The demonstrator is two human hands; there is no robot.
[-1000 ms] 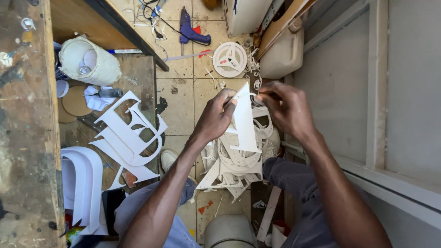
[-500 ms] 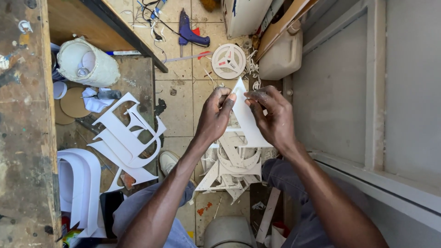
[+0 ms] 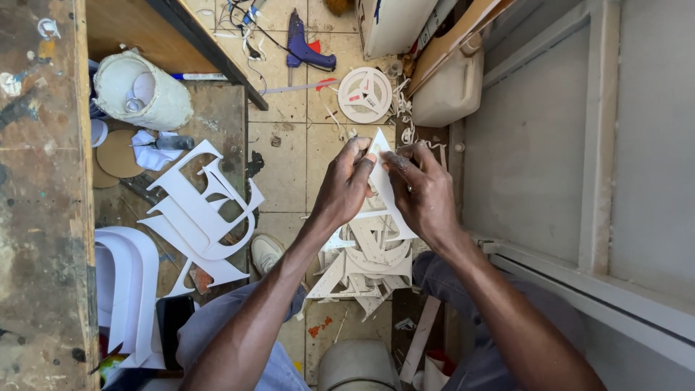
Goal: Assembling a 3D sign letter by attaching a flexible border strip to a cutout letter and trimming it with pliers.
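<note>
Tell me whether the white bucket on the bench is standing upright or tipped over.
Tipped over. The white bucket lies on its side on the bench, its open mouth facing the camera with small items visible inside.

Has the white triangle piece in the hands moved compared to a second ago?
Yes. The white triangle piece has shifted up the picture, its tip closer to the round white disc on the floor.

We see tile floor (image 3: 286, 156): blue glue gun (image 3: 300, 45), white round disc (image 3: 365, 94), pile of white scraps (image 3: 362, 264), white shoe (image 3: 266, 252).
</note>
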